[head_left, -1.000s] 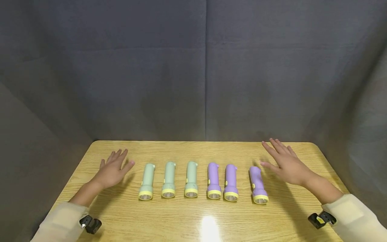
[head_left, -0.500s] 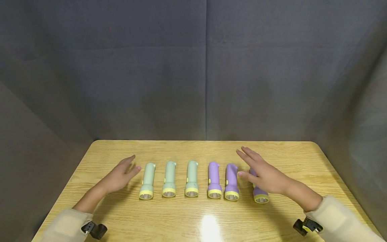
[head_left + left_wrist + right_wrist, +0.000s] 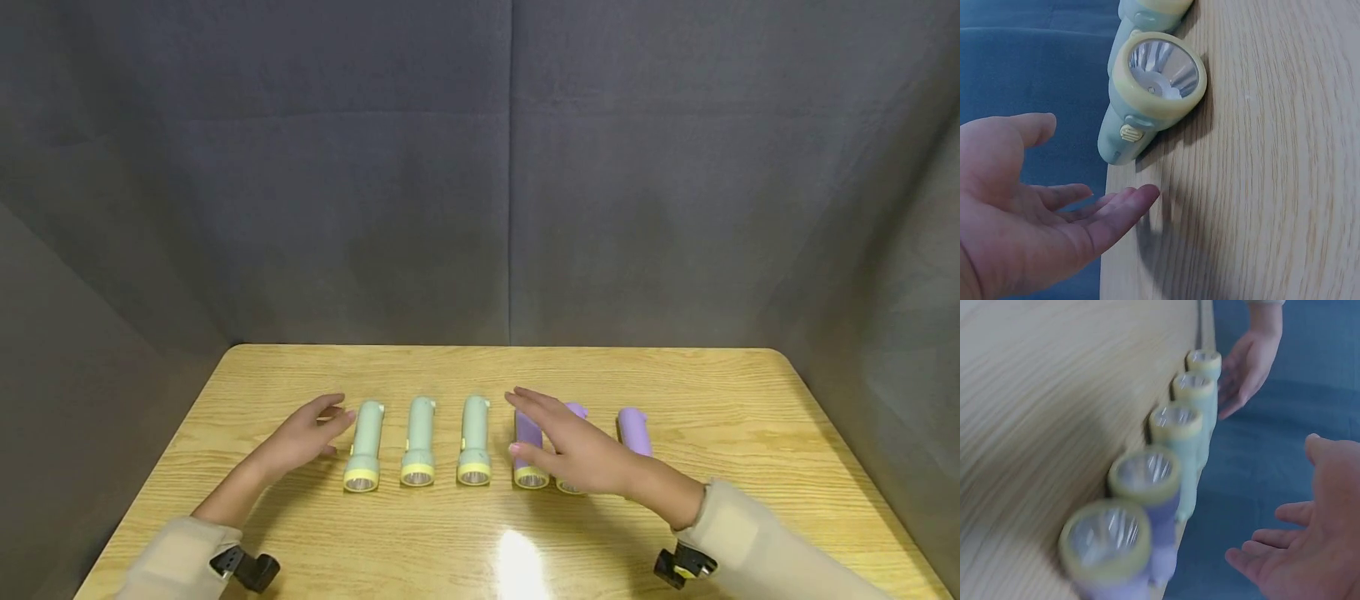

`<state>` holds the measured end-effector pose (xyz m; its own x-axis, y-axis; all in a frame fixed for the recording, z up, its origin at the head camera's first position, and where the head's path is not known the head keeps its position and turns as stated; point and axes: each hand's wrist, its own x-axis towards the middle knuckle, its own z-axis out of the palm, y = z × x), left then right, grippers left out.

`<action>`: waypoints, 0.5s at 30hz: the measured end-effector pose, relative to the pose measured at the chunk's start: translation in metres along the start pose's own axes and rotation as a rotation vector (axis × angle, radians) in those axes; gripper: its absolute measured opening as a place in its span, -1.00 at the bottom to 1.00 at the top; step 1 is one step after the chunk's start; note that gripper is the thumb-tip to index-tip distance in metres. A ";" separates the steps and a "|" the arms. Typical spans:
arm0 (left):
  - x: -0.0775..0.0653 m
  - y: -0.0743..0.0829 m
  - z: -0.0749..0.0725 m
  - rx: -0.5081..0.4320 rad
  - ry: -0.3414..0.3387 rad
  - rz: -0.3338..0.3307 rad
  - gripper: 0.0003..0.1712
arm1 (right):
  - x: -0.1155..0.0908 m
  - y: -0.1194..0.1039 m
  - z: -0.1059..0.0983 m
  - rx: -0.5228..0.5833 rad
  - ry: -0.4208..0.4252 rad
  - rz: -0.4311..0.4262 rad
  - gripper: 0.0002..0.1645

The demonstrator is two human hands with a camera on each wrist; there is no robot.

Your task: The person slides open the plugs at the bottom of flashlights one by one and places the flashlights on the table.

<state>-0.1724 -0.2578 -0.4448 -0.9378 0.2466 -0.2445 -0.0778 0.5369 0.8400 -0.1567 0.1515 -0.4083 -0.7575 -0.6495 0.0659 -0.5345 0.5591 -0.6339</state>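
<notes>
Three pale green flashlights with yellow rims lie in a row, a left one [image 3: 366, 442], a middle one [image 3: 418, 437] and a right one [image 3: 474, 437]. My left hand [image 3: 300, 437] is just left of the left green flashlight [image 3: 1124, 132], fingers loosely spread and holding nothing. My right hand [image 3: 581, 454] hovers over the purple flashlights, its fingers extended over the left purple flashlight [image 3: 532, 477]. It partly hides that one and most of the middle purple flashlight [image 3: 576, 409]. The right purple flashlight [image 3: 634, 431] sits beyond the wrist, its front end covered by the forearm.
The flashlights rest on a wooden table [image 3: 420, 550], lenses toward me. A dark grey cloth [image 3: 300, 208] hangs behind the far edge and at both sides. Black cameras are strapped at the left cuff [image 3: 176, 550] and the right cuff [image 3: 738, 525].
My right hand has swept left from beyond the right purple flashlight to over the other two purple ones. My left hand has shifted slightly right, closer to the left green flashlight.
</notes>
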 end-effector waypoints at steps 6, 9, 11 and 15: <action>0.002 -0.002 0.001 -0.155 -0.051 -0.033 -0.12 | 0.022 -0.022 0.021 0.171 -0.005 0.003 -0.20; 0.004 -0.004 0.002 -0.198 -0.075 -0.052 -0.14 | 0.033 -0.034 0.034 0.285 -0.004 0.014 -0.24; 0.006 -0.004 0.002 -0.210 -0.080 -0.069 -0.16 | 0.039 -0.041 0.042 0.362 -0.005 0.041 -0.26; 0.009 -0.002 0.004 -0.226 -0.073 -0.114 -0.19 | 0.050 -0.053 0.057 0.484 0.010 0.092 -0.33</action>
<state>-0.1788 -0.2531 -0.4504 -0.8923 0.2573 -0.3710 -0.2627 0.3725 0.8901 -0.1448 0.0593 -0.4153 -0.7985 -0.6020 -0.0013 -0.2315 0.3089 -0.9225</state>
